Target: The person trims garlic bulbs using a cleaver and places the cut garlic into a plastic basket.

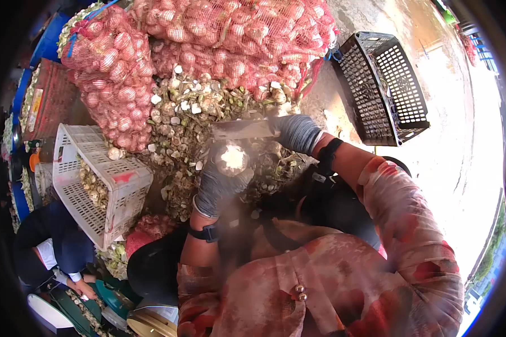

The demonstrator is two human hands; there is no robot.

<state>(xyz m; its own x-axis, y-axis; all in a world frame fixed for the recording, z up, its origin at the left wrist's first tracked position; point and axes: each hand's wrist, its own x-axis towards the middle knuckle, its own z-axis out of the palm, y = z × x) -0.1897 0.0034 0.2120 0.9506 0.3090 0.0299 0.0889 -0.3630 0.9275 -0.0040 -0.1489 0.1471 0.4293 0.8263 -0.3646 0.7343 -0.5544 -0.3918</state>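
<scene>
A grey glove covers my left hand (pixel 216 185), whose fingers are wrapped round a pale bulb (pixel 233 159) with a white cut face turned up. My right hand (pixel 299 133), gloved too, is closed on a broad-bladed knife (pixel 244 130). The blade points left and lies just beyond the bulb; whether they touch cannot be made out. Beneath both hands spreads a heap of bulbs, stalks and trimmings (pixel 177 132) with white cut pieces on it.
Red mesh sacks of bulbs (pixel 115 73) stand behind the heap. A white crate (pixel 121 210) holding bulbs is tilted at left, a black crate (pixel 368 98) at upper right. Another person's hands (pixel 85 287) are at lower left, near green basins (pixel 111 297).
</scene>
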